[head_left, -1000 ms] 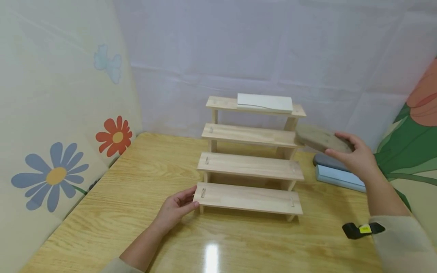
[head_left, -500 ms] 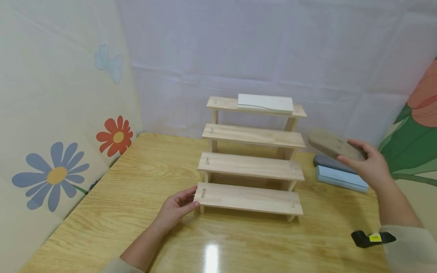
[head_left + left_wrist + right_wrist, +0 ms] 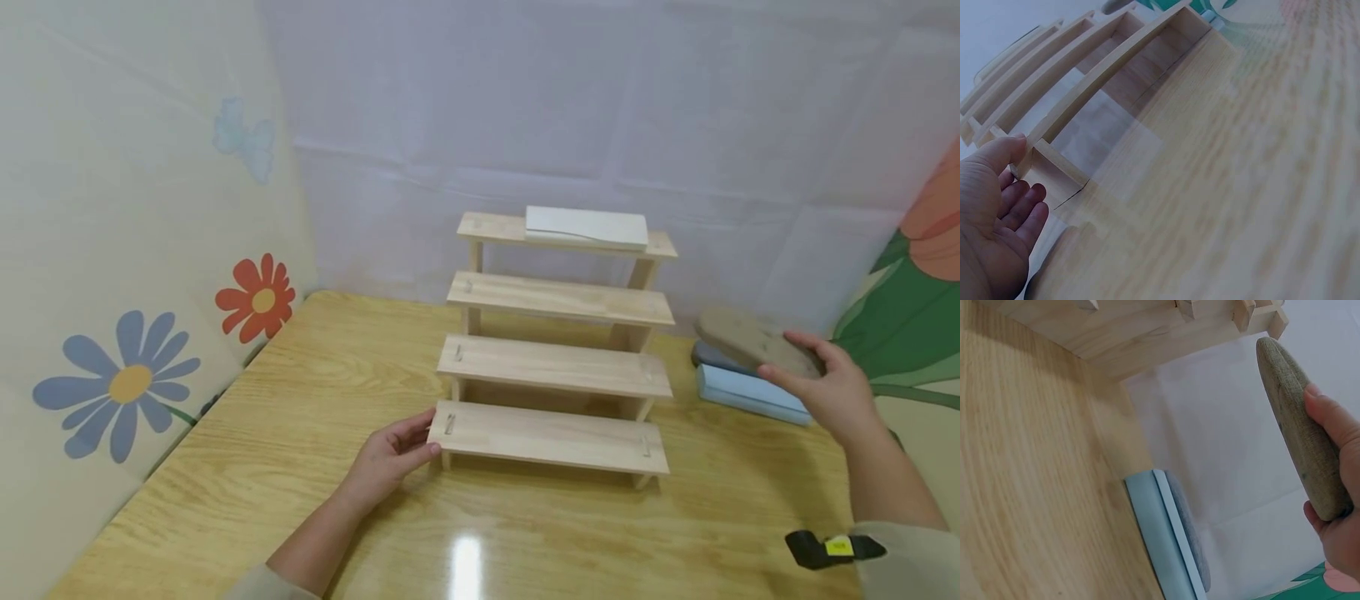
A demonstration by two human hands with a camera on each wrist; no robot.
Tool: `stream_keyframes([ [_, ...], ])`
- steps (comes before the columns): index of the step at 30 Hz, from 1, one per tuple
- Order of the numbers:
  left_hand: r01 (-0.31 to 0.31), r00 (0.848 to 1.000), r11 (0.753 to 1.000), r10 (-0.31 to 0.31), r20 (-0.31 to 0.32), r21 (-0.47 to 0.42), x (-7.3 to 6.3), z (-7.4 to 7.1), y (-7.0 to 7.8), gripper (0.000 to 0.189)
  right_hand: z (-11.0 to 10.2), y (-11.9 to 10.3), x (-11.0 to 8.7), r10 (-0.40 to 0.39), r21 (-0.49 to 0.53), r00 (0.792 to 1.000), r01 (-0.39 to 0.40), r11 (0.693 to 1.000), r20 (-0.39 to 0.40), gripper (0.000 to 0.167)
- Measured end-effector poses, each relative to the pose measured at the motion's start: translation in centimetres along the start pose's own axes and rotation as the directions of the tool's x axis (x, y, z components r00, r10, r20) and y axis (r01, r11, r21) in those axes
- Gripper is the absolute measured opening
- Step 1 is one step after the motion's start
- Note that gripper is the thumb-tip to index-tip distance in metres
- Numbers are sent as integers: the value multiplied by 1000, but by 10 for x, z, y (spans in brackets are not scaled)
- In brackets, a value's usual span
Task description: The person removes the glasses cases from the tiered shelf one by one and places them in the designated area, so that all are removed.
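A four-tier, step-like wooden display stand (image 3: 551, 433) stands on the table. My left hand (image 3: 384, 465) grips the left end of its lowest shelf; the left wrist view shows the thumb (image 3: 1007, 150) on the shelf end and the other fingers loosely curled below. To the right of the stand, my right hand (image 3: 836, 392) holds a brownish-grey, fabric-covered glasses case (image 3: 738, 333) by one end, raised and tilted. Seen from the right wrist, the case (image 3: 1297, 431) lies between thumb and fingers. On the top shelf rests a white glasses case (image 3: 585, 227) with a wavy flap.
Right of the stand, a light blue glasses case (image 3: 750, 396) lies on the wood-grain table (image 3: 337, 367), with a dark grey case (image 3: 1188, 525) directly behind it. A pale cloth backdrop (image 3: 450, 100) rises behind, and flower-printed panels flank the table.
My right hand has drawn the brownish-grey glasses case away from the stand, rightward and slightly down, over the cases lying there. The left hand keeps its grip on the lowest shelf.
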State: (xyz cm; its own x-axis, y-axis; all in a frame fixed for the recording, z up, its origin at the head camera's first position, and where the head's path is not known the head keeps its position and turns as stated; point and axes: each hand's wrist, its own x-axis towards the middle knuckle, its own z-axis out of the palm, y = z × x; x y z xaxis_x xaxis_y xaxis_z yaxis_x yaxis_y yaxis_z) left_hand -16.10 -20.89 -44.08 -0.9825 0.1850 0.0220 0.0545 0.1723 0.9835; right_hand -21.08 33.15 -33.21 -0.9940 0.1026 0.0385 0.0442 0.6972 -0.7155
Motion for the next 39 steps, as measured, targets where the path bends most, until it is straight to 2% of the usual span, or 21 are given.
stream_keyframes([
  [6,18,1000,1000,-18,-9,3,-1,1,1,59,2,12,-5,8,-9,1000,-7,1000,12,84],
  [12,-2,1000,1000,2,1,1,-2,0,4,58,7,26,-10,17,-3,999,-16,1000,30,86],
  [16,-3,1000,1000,3,1,-2,-2,0,5,58,12,32,-13,18,-3,1000,-18,1000,7,85],
  [22,-2,1000,1000,2,2,2,-2,0,5,58,20,44,-20,-4,-53,999,2,999,-36,82],
  [39,4,1000,1000,-4,-13,11,-2,1,6,58,32,68,-32,29,-52,1000,-29,998,1,81],
])
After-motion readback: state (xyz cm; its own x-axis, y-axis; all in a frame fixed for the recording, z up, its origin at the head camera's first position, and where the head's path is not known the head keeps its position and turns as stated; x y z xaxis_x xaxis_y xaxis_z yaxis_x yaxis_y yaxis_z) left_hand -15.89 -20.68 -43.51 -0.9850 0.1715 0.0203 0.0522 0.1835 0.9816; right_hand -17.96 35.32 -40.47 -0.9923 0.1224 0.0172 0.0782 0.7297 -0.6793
